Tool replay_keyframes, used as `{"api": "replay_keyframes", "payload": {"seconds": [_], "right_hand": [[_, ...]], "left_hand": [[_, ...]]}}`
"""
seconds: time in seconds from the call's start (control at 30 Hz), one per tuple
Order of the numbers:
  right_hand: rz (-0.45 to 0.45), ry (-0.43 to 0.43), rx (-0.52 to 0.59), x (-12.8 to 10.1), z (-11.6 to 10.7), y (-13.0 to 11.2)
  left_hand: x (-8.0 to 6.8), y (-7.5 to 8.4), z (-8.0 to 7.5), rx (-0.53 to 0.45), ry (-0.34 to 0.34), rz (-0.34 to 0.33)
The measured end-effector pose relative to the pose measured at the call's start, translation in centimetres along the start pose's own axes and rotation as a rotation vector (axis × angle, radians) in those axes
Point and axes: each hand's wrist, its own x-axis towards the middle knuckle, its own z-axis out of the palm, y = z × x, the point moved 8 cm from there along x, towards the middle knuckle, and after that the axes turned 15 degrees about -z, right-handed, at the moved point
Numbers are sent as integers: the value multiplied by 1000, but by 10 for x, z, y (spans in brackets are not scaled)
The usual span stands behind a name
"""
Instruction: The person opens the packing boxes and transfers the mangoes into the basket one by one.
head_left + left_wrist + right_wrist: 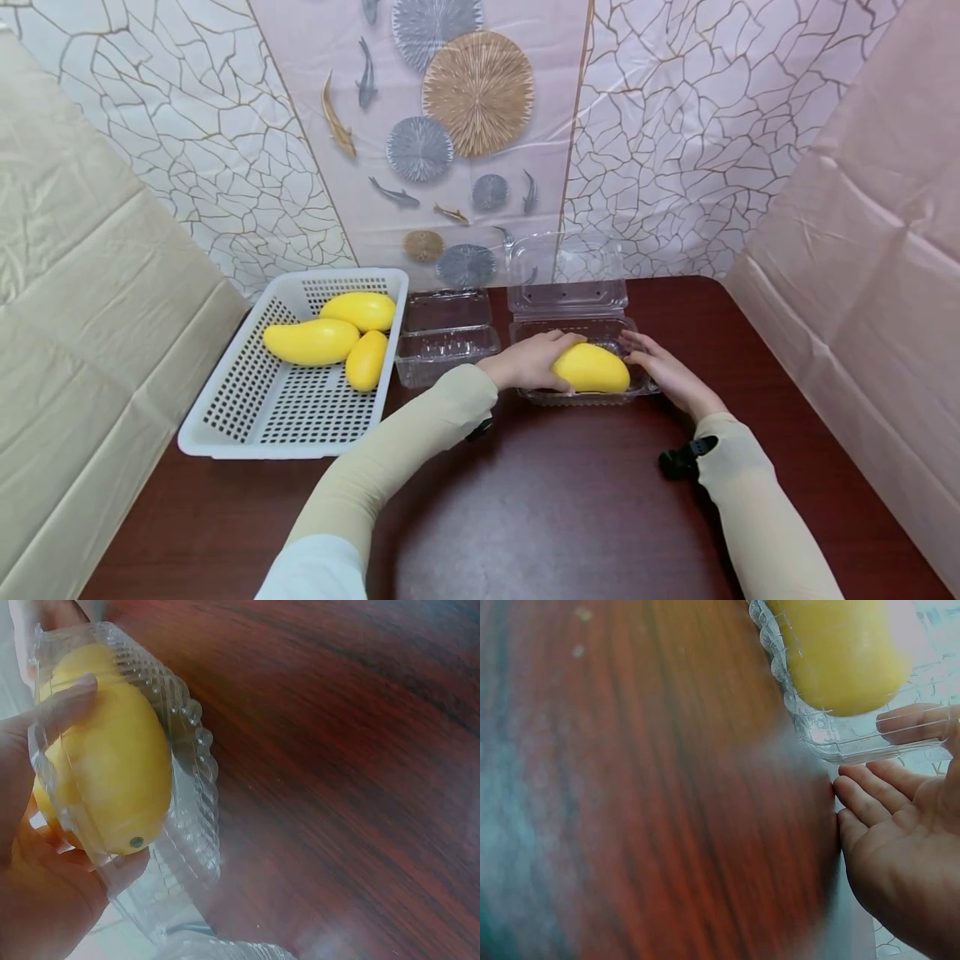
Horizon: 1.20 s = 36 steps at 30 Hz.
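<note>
A yellow mango (591, 369) is lying in the open clear clamshell box (583, 350), with the left hand (528, 362) curling its fingers round its end. Opposite that grip, the right hand (663, 371) is resting loose-fingered against the box's wall, clasping nothing. Beyond the left hand, a white basket (225, 417) is holding three more mangoes (339, 337).

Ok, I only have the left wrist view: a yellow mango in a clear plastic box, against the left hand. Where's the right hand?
Observer: The right hand rests against the right end of the clear box, its fingers straight and off the mango.
Operator: Is the box's lid up?
Observer: Yes, the lid stands open behind it, toward the wall.
Operator: Any more mangoes around?
Observer: Three more mangoes lie in a white basket at the left of the table.
</note>
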Motion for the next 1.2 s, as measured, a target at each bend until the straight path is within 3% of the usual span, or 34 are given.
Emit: {"api": "replay_keyframes", "payload": {"seconds": [0.23, 0.47, 0.67, 0.97, 1.2], "right_hand": [[-9, -2, -5, -1, 1, -2], [-15, -4, -13, -2, -1, -3], [-20, -10, 4, -1, 0, -3], [-31, -13, 34, -2, 2, -3], [-16, 1, 14, -1, 0, -1]], "left_hand": [[1, -9, -5, -19, -34, -21], [2, -4, -10, -10, -63, -12], [5, 1, -17, 53, -79, 0], [5, 8, -42, 78, -63, 11], [-8, 1, -63, 75, -44, 0]]}}
